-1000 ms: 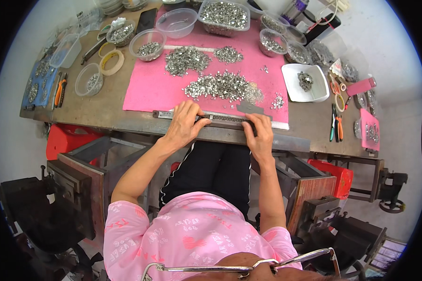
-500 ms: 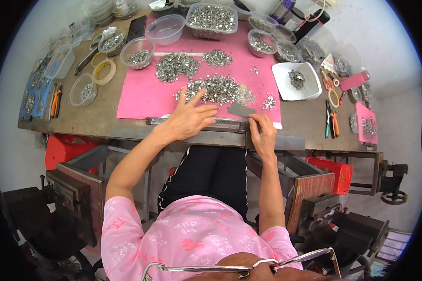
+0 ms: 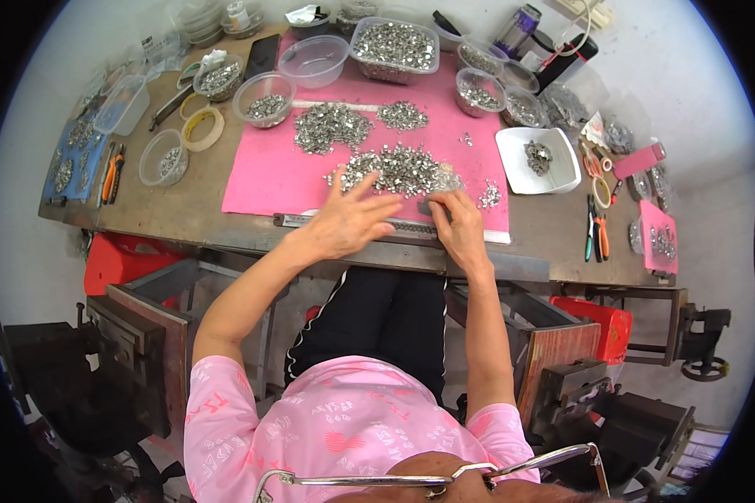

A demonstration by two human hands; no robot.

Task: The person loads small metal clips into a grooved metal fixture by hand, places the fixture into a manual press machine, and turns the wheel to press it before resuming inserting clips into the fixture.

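My left hand is open with fingers spread. Its fingertips reach the near edge of a pile of small shiny metal pieces on the pink mat. Under and beside its palm runs a long narrow metal rail with a row of small parts in it, along the table's front edge. My right hand is closed, thumb and fingers pinching a flat dark grey plate, mostly covered by the fingers, just beyond the rail's right part.
Two more heaps of metal pieces lie farther back. Clear tubs of pieces ring the mat. To the right are a white square dish and pliers; to the left, tape rolls and a blue mat.
My right hand has moved from the rail's right end onto the grey plate and taken hold of it. My left hand stays spread by the pile. The whole view has shifted slightly.
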